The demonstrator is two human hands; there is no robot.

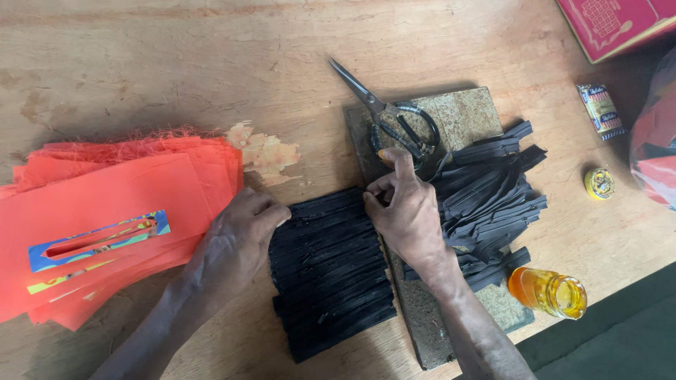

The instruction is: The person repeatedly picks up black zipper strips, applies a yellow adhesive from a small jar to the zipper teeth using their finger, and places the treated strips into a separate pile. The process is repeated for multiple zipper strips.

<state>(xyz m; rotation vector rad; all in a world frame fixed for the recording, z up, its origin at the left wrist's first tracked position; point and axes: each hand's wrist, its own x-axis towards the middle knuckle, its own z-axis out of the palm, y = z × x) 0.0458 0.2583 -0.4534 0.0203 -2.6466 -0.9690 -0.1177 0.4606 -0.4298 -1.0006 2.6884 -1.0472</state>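
Observation:
A neat row of black zipper strips [329,271] lies on the wooden table between my hands. My left hand [236,243] rests with curled fingers against the row's left edge, next to a stack of orange fabric pieces [105,218]. My right hand [405,211] pinches the upper right end of the row with thumb and fingers. Behind it a loose heap of black zipper strips [493,193] lies on a grey board [465,116]. Black-handled scissors [391,116] rest shut on that board, just above my right hand.
A small orange glass jar [549,292] lies on its side at the board's right. A small round yellow tin [599,183] and a small packet [601,110] sit further right. A red box [620,24] occupies the top right corner; a red bag [655,141] is at the right edge.

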